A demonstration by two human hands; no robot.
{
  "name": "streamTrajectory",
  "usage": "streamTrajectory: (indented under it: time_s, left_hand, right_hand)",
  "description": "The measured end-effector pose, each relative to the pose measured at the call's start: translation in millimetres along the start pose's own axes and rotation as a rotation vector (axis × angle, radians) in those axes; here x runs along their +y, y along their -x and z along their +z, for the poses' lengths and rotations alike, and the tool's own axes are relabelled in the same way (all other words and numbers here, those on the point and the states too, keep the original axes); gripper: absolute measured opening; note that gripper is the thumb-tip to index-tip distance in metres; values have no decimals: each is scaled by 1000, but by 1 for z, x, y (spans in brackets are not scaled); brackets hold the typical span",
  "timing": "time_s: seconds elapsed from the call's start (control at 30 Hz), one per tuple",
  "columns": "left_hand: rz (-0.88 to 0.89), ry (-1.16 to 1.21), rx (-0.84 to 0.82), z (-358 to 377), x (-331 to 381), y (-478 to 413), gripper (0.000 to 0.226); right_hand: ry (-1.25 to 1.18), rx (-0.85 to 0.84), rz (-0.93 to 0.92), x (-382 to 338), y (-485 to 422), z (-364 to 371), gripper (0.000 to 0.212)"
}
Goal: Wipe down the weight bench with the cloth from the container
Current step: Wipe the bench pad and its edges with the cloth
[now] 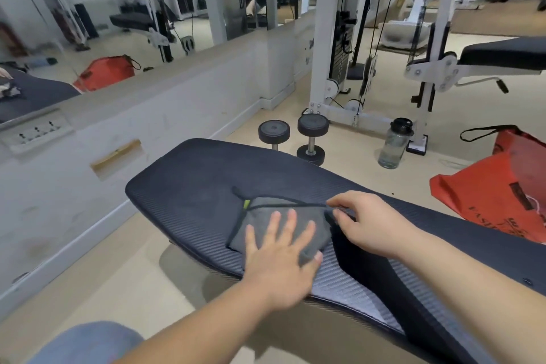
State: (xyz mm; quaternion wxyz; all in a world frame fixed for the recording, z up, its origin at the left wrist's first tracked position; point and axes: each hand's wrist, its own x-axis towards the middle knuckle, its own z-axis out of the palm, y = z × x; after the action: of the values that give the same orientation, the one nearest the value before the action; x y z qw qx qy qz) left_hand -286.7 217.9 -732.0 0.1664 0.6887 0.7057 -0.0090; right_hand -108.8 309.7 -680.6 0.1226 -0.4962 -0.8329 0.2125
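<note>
A grey folded cloth (266,217) with a dark edging and a small green tag lies on the black ribbed pad of the weight bench (189,186). My left hand (283,257) rests flat on the cloth, palm down, fingers spread. My right hand (369,221) is at the cloth's right edge, its fingertips pinching the dark edging. An orange bag (499,192) stands on the floor to the right of the bench.
Two black dumbbells (292,136) stand on the floor beyond the bench, with a clear water bottle (394,143) next to them. A white cable machine (348,68) and a second bench (502,56) are behind. A mirror wall runs along the left.
</note>
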Motion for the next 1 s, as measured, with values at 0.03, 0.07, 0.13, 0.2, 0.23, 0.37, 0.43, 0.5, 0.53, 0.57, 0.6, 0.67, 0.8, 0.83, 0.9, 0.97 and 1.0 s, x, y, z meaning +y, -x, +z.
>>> streamTrajectory:
  time_s: [0.03, 0.07, 0.13, 0.2, 0.23, 0.37, 0.43, 0.5, 0.53, 0.57, 0.6, 0.67, 0.8, 0.83, 0.9, 0.97, 1.0]
  left_hand:
    - [88, 8, -43, -2, 0, 3, 67]
    - [161, 44, -96, -10, -5, 3, 70]
    - [248, 211, -224, -35, -24, 1, 80]
    - [252, 487, -242, -59, -47, 3, 78]
    - [208, 620, -178, -66, -56, 5, 67]
    - [-99, 589, 201, -63, -84, 0, 38]
    - [-130, 488, 260, -62, -92, -9, 35]
    - [-77, 467, 261, -64, -96, -17, 39]
    - [-45, 453, 257, -64, -97, -20, 40]
    - [-17, 437, 253, -63, -98, -22, 41]
    - [-2, 425, 250, -63, -98, -23, 41]
    - [-15, 420, 253, -65, -99, -25, 42]
    - [-21, 470, 282, -68, -103, -29, 45]
    - [-9, 472, 281, -69, -103, -30, 45]
    - [16, 475, 277, -70, -99, -32, 47]
    - [50, 477, 281, -71, -92, -34, 48]
    - [66, 474, 277, -71, -88, -35, 48]
  right_hand:
    - [0, 11, -35, -4, 0, 1, 34]
    - [5, 7, -71, -9, 0, 3, 35]
    - [13, -55, -160, -23, 1, 6, 41]
    - [27, -177, -248, -40, 3, 13, 48]
    - [40, -252, -277, -47, 5, 18, 54]
    - [273, -501, -320, -54, 9, 49, 103]
    - [363, -483, -356, -44, -1, 60, 104]
    - [316, -424, -342, -36, -18, 64, 88]
    - [281, -384, -317, -33, -29, 64, 80]
    - [262, -345, -288, -30, -40, 65, 76]
    - [258, -305, -250, -27, -53, 66, 73]
    - [270, -213, -114, -20, -74, 69, 71]
    - [326, -11, 269, -2, -92, 71, 76]
    - [333, 3, 325, 1, -91, 70, 78]
    - [350, -36, 354, 1, -83, 67, 77]
    - [360, -109, 314, -2, -73, 61, 68]
    - [355, -143, 286, -4, -65, 58, 63]
